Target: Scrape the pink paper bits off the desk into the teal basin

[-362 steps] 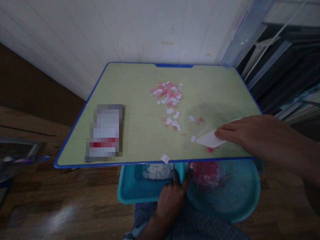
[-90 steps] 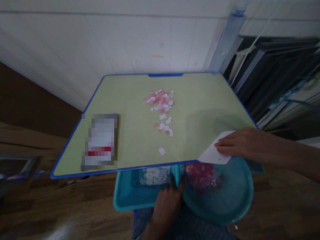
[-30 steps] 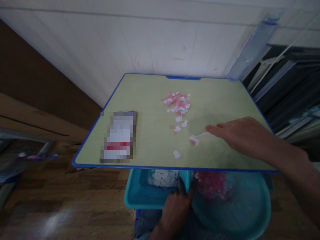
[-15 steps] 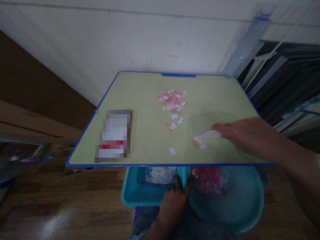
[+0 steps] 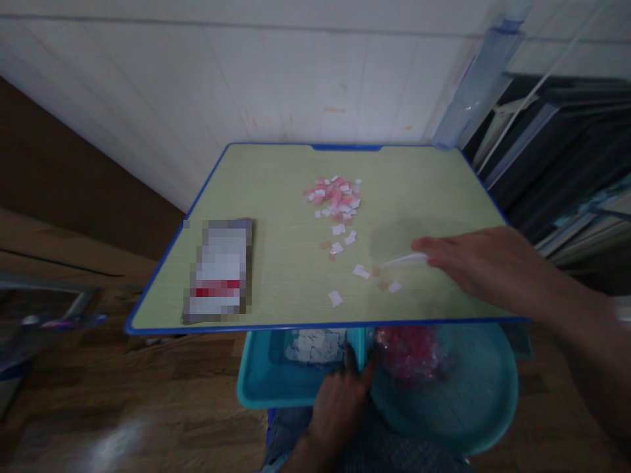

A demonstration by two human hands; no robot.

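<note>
Comparing with half a second ago, the small group at the tip of the white card (image 5: pixel 401 259) has been spread: a white pair (image 5: pixel 361 270) now lies to its left, beside two pink pieces (image 5: pixel 382 285), where white previously overlapped pink. Consequence, by judgement: colours in that group are easier to tell apart. The card is held low over the counter (image 5: pixel 276 197), right of centre; contact cannot be confirmed.

Right hand (image 5: pixel 473 263): closed, pinching the card. Left hand (image 5: pixel 340 397): partly open, index finger and thumb astride the point where the rectangular basin (image 5: pixel 245 381) meets the round basin (image 5: pixel 511 387); whether it grips cannot be told.

Count: card, one. Basins, two; white stock (image 5: pixel 320 345) in the rectangular, red stock (image 5: pixel 411 355) in the round, neither countable. At the card tip: white three, counting the pair as two; pink two. Lone white piece (image 5: pixel 335 299) near the front edge: one. Middle scatter (image 5: pixel 336 248): at least three white, two pink. Far pile (image 5: pixel 335 194): mixed, overlapping, not countable. Flat rectangular item (image 5: pixel 218 269), face obscured: one.
</note>
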